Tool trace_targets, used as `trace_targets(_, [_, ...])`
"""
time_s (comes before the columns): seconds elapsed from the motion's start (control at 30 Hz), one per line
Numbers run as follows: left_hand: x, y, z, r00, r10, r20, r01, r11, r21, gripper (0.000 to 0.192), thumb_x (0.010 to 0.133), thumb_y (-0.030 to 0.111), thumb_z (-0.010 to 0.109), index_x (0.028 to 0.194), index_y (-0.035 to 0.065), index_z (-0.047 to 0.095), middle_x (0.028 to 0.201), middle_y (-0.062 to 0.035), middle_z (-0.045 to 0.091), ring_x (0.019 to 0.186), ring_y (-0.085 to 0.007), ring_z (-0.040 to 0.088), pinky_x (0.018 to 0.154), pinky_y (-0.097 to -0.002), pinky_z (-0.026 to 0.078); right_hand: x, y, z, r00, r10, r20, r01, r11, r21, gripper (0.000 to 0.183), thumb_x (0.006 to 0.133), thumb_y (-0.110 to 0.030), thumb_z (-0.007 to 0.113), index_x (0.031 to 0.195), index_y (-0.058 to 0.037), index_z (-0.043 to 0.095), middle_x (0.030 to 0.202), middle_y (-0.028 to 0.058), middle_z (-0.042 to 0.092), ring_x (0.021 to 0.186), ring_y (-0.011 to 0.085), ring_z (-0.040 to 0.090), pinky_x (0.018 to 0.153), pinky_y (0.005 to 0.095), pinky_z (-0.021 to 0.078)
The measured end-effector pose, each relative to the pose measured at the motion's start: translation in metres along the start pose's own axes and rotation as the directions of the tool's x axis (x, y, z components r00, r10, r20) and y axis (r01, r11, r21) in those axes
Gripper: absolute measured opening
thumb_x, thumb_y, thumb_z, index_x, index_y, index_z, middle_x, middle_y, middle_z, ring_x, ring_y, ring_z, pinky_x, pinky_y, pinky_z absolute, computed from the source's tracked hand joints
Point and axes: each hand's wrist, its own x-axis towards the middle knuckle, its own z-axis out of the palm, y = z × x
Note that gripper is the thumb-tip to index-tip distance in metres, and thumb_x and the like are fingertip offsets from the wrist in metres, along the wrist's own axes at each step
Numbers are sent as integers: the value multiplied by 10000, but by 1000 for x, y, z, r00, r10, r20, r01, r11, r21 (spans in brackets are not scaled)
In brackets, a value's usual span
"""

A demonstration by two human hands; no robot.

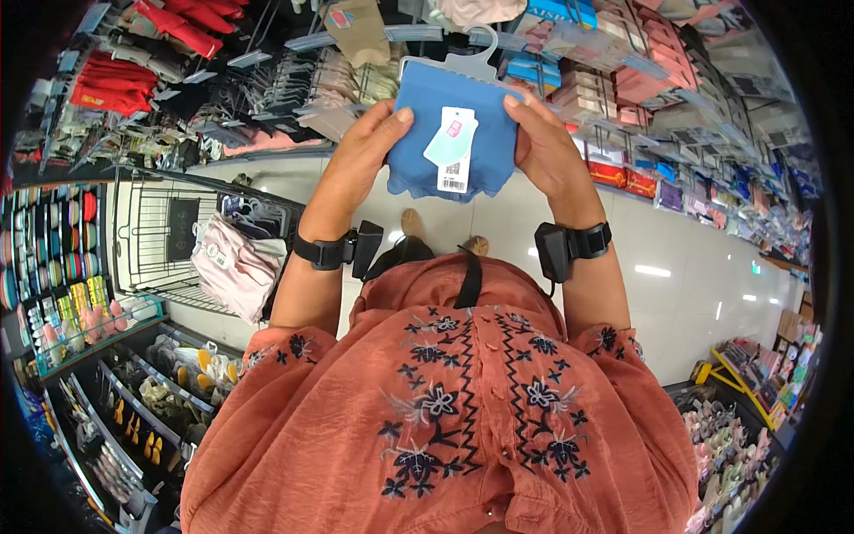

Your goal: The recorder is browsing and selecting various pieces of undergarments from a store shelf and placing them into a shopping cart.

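Observation:
A folded blue garment hangs from a clear plastic hanger and is held up in front of me. My left hand grips its left edge, thumb on the front face. On the opposite edge, my right hand pinches the cloth near the upper corner. The fingers behind the garment are mostly hidden. A white paper tag with a pale green label lies on its front and bears writing and printed codes. The lower edge of the cloth looks ruffled.
To the left stands a wire shopping cart with pale pink clothing on hangers inside. Racks of packaged garments and boxes line the far side. Slippers fill a display at lower right. Glossy floor tiles lie on the right.

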Motion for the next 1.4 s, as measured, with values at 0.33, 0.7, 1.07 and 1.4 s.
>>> trace_targets(0.33, [-11, 18, 24, 905, 380, -190, -363, 924, 120, 343, 941, 263, 594, 1164, 6, 549, 1023, -32, 604, 873, -91, 531, 779, -254, 442, -2, -28, 3, 997, -72, 32, 69, 995, 73, 307, 977, -196, 513, 1233, -27, 516, 1167, 72, 612, 1049, 151, 607, 918, 294, 497])
trace_targets(0.7, [-14, 31, 80, 909, 416, -27, -382, 858, 342, 306, 903, 191, 661, 1123, 11, 547, 909, -22, 600, 795, -70, 529, 703, -216, 455, -9, -47, -15, 993, -109, 43, 95, 966, 240, 362, 997, -225, 476, 1285, -6, 474, 1261, 97, 574, 1139, 182, 571, 990, 334, 454])
trace_targets(1.07, [-1, 50, 96, 973, 223, -59, -218, 972, 89, 212, 964, 302, 550, 911, 98, 574, 774, -1, 620, 633, -73, 560, 528, -208, 410, -24, -60, -29, 979, -194, 67, 182, 972, 151, 369, 1002, -221, 465, 1296, 2, 456, 1271, 125, 559, 1175, 210, 552, 1012, 360, 439])
trace_targets(1.4, [17, 41, 108, 977, 210, -26, -210, 978, -9, 267, 949, 306, 570, 968, 41, 560, 828, -30, 625, 688, -80, 580, 579, -206, 429, -30, -65, -41, 974, -223, 49, 218, 971, 94, 369, 996, -233, 490, 1288, -9, 470, 1248, 110, 572, 1145, 197, 565, 983, 341, 453])
